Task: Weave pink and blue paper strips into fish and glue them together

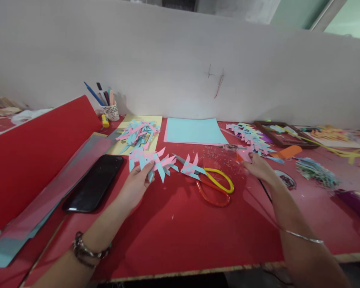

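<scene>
My left hand (138, 182) is closed on woven paper fish (151, 160) made of pink and blue strips, with small stick-on eyes. Just right of it, another small paper fish (192, 169) lies across the blades of scissors (217, 186) with one yellow and one red handle. On the right, my right hand (258, 166) wraps around a glue gun (243, 154), its nozzle pointing left. An orange glow shows on its body and a black cord runs down below the hand. My fingers partly cover the gun's grip.
A black phone (94, 184) lies left, beside paper sheets and a red board (42, 148). Behind are a pile of paper strips (139, 134), blue sheets (193, 130) and a pen cup (110, 111). At right lie more paper fish (250, 138), a brown tray (303, 143) and a strip bundle (316, 172).
</scene>
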Action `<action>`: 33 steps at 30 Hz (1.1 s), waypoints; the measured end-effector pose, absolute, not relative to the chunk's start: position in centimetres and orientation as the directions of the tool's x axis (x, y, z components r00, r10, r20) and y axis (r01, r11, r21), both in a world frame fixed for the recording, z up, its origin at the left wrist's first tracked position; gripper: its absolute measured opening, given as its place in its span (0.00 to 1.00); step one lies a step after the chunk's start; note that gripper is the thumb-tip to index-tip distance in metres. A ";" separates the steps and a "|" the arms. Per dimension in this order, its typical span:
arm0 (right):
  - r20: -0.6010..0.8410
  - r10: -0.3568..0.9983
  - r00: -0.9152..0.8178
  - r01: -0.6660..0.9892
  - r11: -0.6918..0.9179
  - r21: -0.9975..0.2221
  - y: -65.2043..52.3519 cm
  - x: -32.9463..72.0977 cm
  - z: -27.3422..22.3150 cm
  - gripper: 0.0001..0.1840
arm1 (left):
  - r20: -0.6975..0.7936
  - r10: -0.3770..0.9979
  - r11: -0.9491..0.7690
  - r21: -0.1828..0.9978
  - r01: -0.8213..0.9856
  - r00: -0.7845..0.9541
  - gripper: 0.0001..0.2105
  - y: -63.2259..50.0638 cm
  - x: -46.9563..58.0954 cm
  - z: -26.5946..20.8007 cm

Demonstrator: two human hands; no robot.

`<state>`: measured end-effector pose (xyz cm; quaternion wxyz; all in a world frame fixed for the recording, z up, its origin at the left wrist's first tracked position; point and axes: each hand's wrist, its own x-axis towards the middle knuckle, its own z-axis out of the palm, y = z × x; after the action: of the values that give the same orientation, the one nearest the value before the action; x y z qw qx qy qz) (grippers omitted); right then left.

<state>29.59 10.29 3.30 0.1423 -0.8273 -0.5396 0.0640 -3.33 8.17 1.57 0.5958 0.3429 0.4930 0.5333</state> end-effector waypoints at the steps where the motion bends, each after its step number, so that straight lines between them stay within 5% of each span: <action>1: 0.089 0.907 0.413 0.874 -0.367 -0.319 10.3 29.7 3.4 0.22 | -0.232 0.971 0.204 0.929 -0.307 -0.056 0.12 8.2 -3.4 1.5; 8: 0.011 0.873 0.488 0.719 -0.395 -0.572 9.5 27.7 5.3 0.22 | -0.286 0.957 0.247 0.882 -0.402 -0.041 0.13 8.3 -3.2 1.6; 14: -0.053 0.962 0.268 0.610 -0.212 -0.763 8.6 25.3 6.4 0.10 | -0.297 0.954 0.275 0.827 -0.490 0.034 0.15 8.2 -3.0 1.5; 25: 0.318 0.918 0.235 0.520 0.158 -0.839 6.9 18.8 3.9 0.15 | -0.379 0.925 0.317 0.798 -0.513 -0.018 0.16 8.4 -2.9 1.4; 33: 0.375 0.927 -0.001 0.646 0.286 -0.708 5.1 18.3 2.1 0.12 | -0.364 0.929 0.349 0.803 -0.483 0.065 0.16 7.6 -2.6 1.7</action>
<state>18.32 5.06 2.06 0.4144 -0.5727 -0.6867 0.1697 -2.57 7.59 1.67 0.6864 0.2474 0.4508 0.5143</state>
